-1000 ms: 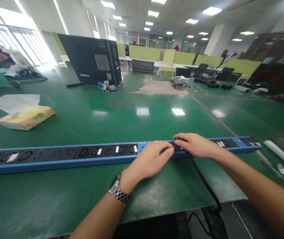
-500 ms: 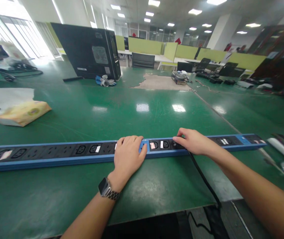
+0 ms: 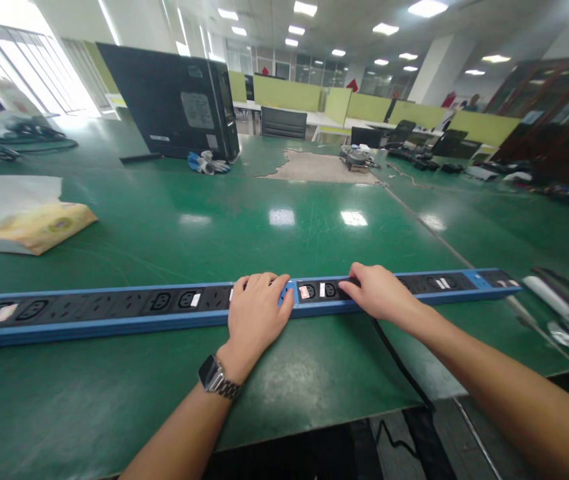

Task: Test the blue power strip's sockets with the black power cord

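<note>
A long blue power strip (image 3: 134, 325) with a row of black sockets lies across the green table. My left hand (image 3: 258, 308), with a watch on its wrist, grips the strip near the middle, its fingers over the far edge and the thumb on the near side. To its right, my right hand (image 3: 378, 292) is closed at a socket on the plug of a black power cable (image 3: 397, 360). The hand mostly hides that plug, so how deep it sits cannot be seen. From beneath the hand the cable runs down over the table's front edge.
A tissue pack (image 3: 59, 223) lies at the left. Farther back stand a black computer case (image 3: 164, 100) and a pair of gloves (image 3: 208, 163). Beyond the strip's right end are white and metal items (image 3: 559, 307). Small parts (image 3: 358, 157) sit on a bare, peeled patch.
My right hand has shifted slightly left and lower over the plug, which it now covers more fully. My left hand stays in place on the power strip. The view has turned slightly right.
</note>
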Demonstrator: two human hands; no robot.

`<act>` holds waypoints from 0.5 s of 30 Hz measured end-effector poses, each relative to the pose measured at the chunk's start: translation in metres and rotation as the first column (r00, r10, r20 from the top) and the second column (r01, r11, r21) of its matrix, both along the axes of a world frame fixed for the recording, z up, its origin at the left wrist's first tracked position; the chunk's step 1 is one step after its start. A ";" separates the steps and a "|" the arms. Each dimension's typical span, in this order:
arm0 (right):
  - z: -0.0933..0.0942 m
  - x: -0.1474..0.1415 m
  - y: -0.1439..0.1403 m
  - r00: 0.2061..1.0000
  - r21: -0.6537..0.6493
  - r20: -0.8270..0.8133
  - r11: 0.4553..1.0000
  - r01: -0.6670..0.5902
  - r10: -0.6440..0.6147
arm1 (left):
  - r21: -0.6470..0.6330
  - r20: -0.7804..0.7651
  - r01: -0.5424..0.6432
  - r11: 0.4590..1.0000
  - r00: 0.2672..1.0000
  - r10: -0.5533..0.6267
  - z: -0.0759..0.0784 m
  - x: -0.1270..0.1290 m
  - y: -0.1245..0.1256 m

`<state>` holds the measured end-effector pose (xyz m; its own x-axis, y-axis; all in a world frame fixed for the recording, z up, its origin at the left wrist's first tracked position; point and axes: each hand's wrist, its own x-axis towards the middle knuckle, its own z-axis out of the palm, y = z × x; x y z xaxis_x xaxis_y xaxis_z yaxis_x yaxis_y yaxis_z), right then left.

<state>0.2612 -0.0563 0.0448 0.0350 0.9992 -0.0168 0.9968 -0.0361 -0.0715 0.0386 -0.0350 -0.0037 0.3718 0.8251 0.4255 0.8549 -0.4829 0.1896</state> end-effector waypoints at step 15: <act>0.008 0.168 -0.026 0.939 0.041 -0.195 0.954 0.296 -0.283 | 0.039 0.004 -0.008 0.999 1.000 0.008 -0.005 0.001 0.002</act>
<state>0.4288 -0.0823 0.0529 0.3259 0.9453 0.0175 0.9129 -0.3098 -0.2656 0.0392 -0.0327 -0.0087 0.3632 0.8106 0.4593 0.8581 -0.4831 0.1741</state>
